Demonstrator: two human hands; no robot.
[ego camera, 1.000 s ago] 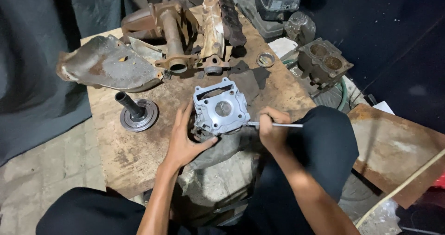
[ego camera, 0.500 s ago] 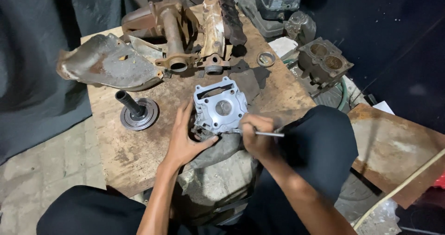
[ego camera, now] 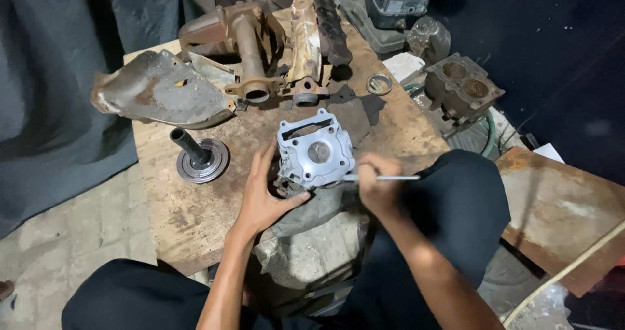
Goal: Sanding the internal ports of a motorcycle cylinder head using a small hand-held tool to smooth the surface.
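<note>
A silver engine cylinder head (ego camera: 316, 153) lies on a worn wooden board (ego camera: 195, 206), partly over a grey rag (ego camera: 312, 206). My left hand (ego camera: 263, 193) rests open against its left side, thumb under its lower edge. My right hand (ego camera: 377, 190) is closed around a thin metal rod tool (ego camera: 390, 177), held level at the head's lower right corner. The rod's tip at the head is hidden by my fingers.
Rusty engine casings (ego camera: 260, 43) and a bent metal cover (ego camera: 156, 92) crowd the board's far end. A black flanged shaft (ego camera: 198, 154) stands at the left. A ring (ego camera: 378, 83) and a dark two-bore block (ego camera: 462, 86) sit at the right; a rusty plate (ego camera: 560, 206) lies beyond my knee.
My right hand has slid left with the rod, from beside the cylinder head to its lower right corner. My left hand has stayed on the head.
</note>
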